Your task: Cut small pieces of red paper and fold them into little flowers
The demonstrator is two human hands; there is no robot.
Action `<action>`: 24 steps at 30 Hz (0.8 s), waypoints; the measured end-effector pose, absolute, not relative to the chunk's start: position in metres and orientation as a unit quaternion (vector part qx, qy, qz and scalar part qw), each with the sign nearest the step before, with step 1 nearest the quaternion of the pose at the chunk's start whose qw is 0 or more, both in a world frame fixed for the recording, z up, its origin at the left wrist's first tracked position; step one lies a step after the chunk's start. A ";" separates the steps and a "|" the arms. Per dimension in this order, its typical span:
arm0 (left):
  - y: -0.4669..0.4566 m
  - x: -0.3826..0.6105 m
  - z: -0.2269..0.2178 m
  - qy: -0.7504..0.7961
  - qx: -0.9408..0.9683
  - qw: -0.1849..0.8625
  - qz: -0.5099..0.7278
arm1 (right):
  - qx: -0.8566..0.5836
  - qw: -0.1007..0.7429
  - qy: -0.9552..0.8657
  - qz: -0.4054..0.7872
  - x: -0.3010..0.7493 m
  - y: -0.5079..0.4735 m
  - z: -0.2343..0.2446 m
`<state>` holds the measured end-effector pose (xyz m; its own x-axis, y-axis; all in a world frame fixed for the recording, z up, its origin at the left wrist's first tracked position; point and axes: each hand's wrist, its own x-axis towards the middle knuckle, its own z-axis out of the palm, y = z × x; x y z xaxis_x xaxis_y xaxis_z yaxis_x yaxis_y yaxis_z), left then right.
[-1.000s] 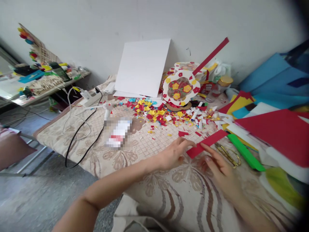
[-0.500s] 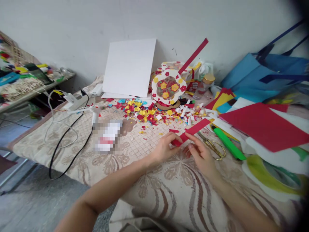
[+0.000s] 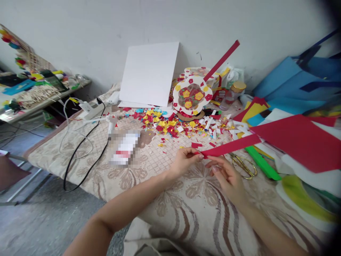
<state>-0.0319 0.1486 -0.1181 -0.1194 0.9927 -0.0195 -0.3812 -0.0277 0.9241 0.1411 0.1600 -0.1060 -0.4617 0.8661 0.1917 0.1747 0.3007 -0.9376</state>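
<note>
My left hand point(image 3: 185, 160) pinches the near-left end of a red paper strip point(image 3: 231, 145) between thumb and fingers. The strip slants up to the right, and its far end meets a large red paper sheet point(image 3: 298, 142) in the view. Just below the strip is my right hand point(image 3: 227, 176), fingers apart and slightly curled, the index fingertip close to the strip's lower edge. Gold-handled scissors point(image 3: 245, 167) lie right of that hand, beside a green utility knife point(image 3: 262, 163). Small red paper scraps point(image 3: 196, 145) rest beyond the left hand.
Paper scraps point(image 3: 170, 124) cover the back of the table around a flower-decorated lantern point(image 3: 192, 96). A white board point(image 3: 149, 74) leans on the wall. At left are a glue gun point(image 3: 112, 126) and black cable point(image 3: 69, 167); at right, tape rolls point(image 3: 301, 195) and a blue bag point(image 3: 287, 78).
The red strip has turned to a flatter slant and now stretches further right from my left hand. My right fingers have moved from the strip to below it. The view has shifted slightly left.
</note>
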 end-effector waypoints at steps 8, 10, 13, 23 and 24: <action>0.141 -0.031 -0.112 0.348 0.394 0.645 0.555 | -0.392 0.387 -0.599 0.581 0.134 0.161 -0.124; 0.139 -0.028 -0.113 0.337 0.428 0.657 0.521 | -0.427 0.390 -0.587 0.566 0.135 0.163 -0.130; 0.138 -0.026 -0.118 0.374 0.454 0.615 0.525 | -0.465 0.390 -0.590 0.532 0.136 0.164 -0.132; 0.141 -0.031 -0.121 0.433 0.438 0.553 0.560 | -0.461 0.391 -0.584 0.542 0.133 0.162 -0.121; 0.141 -0.031 -0.121 0.428 0.424 0.568 0.560 | -0.460 0.390 -0.587 0.540 0.133 0.162 -0.120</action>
